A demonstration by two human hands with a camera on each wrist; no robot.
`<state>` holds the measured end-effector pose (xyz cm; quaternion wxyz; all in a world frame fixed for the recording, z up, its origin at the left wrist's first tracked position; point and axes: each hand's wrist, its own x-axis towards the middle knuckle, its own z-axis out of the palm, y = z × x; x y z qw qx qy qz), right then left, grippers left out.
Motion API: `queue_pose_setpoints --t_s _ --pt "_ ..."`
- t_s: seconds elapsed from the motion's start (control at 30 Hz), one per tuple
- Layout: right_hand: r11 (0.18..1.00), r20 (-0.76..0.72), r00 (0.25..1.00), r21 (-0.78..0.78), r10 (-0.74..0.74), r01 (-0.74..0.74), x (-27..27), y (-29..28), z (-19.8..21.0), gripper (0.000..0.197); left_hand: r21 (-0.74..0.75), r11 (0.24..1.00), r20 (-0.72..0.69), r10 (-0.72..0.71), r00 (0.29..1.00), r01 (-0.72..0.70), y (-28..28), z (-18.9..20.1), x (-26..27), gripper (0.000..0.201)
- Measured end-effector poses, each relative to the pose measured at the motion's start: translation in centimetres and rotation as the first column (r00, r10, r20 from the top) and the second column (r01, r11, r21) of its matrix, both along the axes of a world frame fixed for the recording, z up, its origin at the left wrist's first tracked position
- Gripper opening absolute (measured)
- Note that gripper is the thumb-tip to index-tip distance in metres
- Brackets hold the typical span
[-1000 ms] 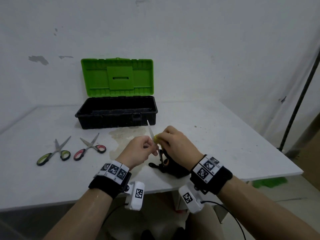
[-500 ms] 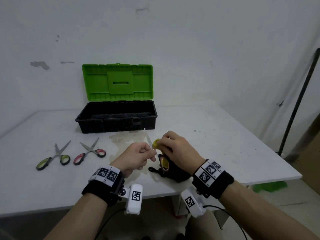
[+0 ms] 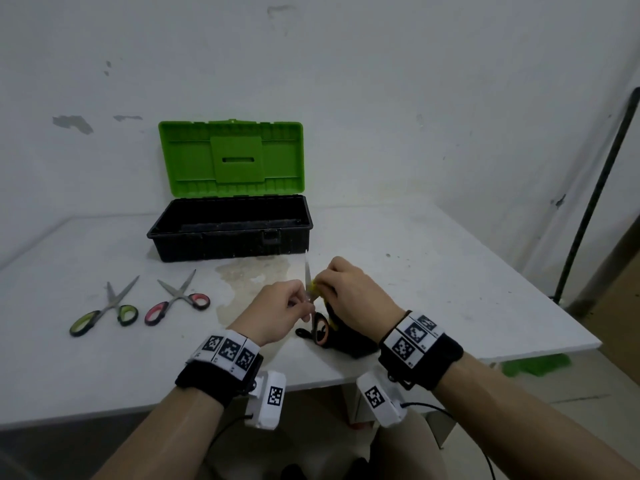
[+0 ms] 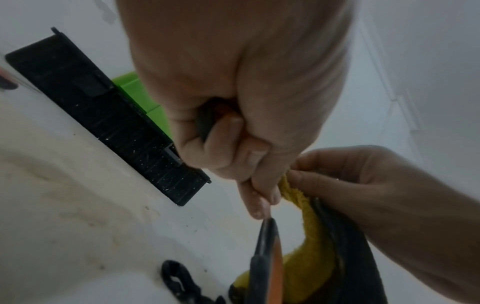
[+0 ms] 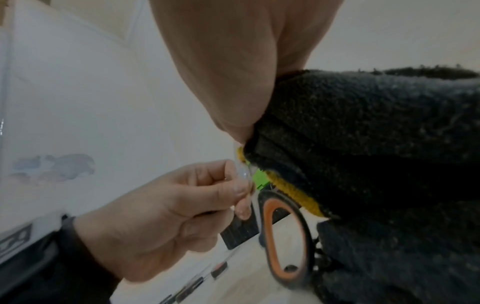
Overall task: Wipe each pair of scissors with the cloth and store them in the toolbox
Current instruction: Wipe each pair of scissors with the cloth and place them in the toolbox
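In front of the toolbox (image 3: 230,233), my left hand (image 3: 277,315) pinches the orange-handled scissors (image 3: 320,332) while my right hand (image 3: 349,296) grips the cloth (image 4: 309,242) against its blade.

The person is working bare-armed, with no sleeves showing. Each forearm is wearing a wide black fabric wristband (image 3: 221,377) topped by a white strip of square black-and-white coded markers (image 3: 227,349). A white camera housing (image 3: 266,400) bearing one such marker is hanging under each wrist, and a thin black cable (image 3: 436,408) is trailing from each housing. The left hand (image 3: 277,317) and right hand (image 3: 356,296) are wearing no gloves.
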<state>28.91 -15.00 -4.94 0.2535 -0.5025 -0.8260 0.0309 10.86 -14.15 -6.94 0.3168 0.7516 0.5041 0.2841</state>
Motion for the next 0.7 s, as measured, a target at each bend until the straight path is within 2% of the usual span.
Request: queue_pose_setpoints --t_s 0.1,0.17,0.2,0.27,0.33,0.4,0.5,0.63,0.7 --pt "0.99 -0.044 0.989 -0.014 -0.142 0.142 1.2 1.4 0.6 0.025 0.014 1.0 -0.025 -0.002 1.0 0.002 0.0 -0.1 -0.3 0.016" --pt "0.981 -0.112 0.975 0.007 -0.193 0.195 2.0 1.9 0.9 0.024 -0.026 1.0 0.015 0.004 1.0 -0.003 0.0 -0.2 -0.4 0.017" --pt "0.985 -0.169 0.973 0.048 -0.157 0.167 2.1 1.8 1.0 0.023 -0.075 0.997 0.071 0.015 0.997 -0.01 0.0 -0.3 -0.5 0.017" --pt "0.992 -0.226 0.974 0.125 0.019 0.009 1.7 0.7 0.9 0.018 -0.206 0.979 0.238 0.054 0.97 -0.004 -0.1 -0.4 -0.6 0.016" --pt "0.98 -0.151 0.975 0.141 0.161 -0.14 1.0 -0.5 0.3 0.015 -0.307 0.951 0.374 0.086 0.923 0.035 -0.1 -0.4 -0.6 0.014" --pt "0.973 -0.108 0.976 0.153 0.19 -0.173 0.9 -0.7 -0.4 0.016 -0.349 0.934 0.431 0.088 0.898 0.076 -0.3 -0.2 -0.4 0.013" --pt "0.971 -0.216 0.965 0.216 0.146 -0.098 1.5 0.4 -0.7 0.012 -0.365 0.924 0.474 0.081 0.877 0.112 -0.4 0.0 -0.3 0.014" --pt "0.965 -0.388 0.921 0.227 -0.034 0.131 2.7 1.6 0.0 0.012 -0.351 0.93 0.445 0.067 0.893 0.106 -0.4 -0.3 -0.4 0.013" --pt "0.96 -0.405 0.914 0.243 -0.033 0.142 2.5 1.4 0.4 0.012 -0.334 0.939 0.42 0.067 0.905 0.086 -0.3 -0.4 -0.4 0.015"
